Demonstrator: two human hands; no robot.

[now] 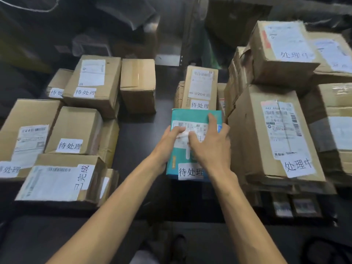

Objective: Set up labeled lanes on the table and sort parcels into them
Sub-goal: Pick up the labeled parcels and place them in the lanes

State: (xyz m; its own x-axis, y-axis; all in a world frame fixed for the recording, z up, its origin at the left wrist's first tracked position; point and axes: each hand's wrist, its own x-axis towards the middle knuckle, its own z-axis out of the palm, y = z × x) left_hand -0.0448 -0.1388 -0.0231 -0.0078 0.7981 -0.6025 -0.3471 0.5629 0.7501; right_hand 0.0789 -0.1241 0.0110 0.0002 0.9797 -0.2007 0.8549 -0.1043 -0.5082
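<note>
A teal parcel [190,119] with a white shipping label and a handwritten white tag [190,172] lies in the middle of the dark table [137,141]. My left hand [168,143] grips its left edge, fingers curled onto the top. My right hand [211,141] lies on the parcel's top, fingers spread over the shipping label. Behind it stands a tagged brown carton [201,86].
Several tagged brown cartons [76,128] crowd the left side of the table. A tall stack of larger cartons [274,130] rises close on the right, nearly touching the teal parcel. A narrow bare strip of table runs between the left group and the middle parcels.
</note>
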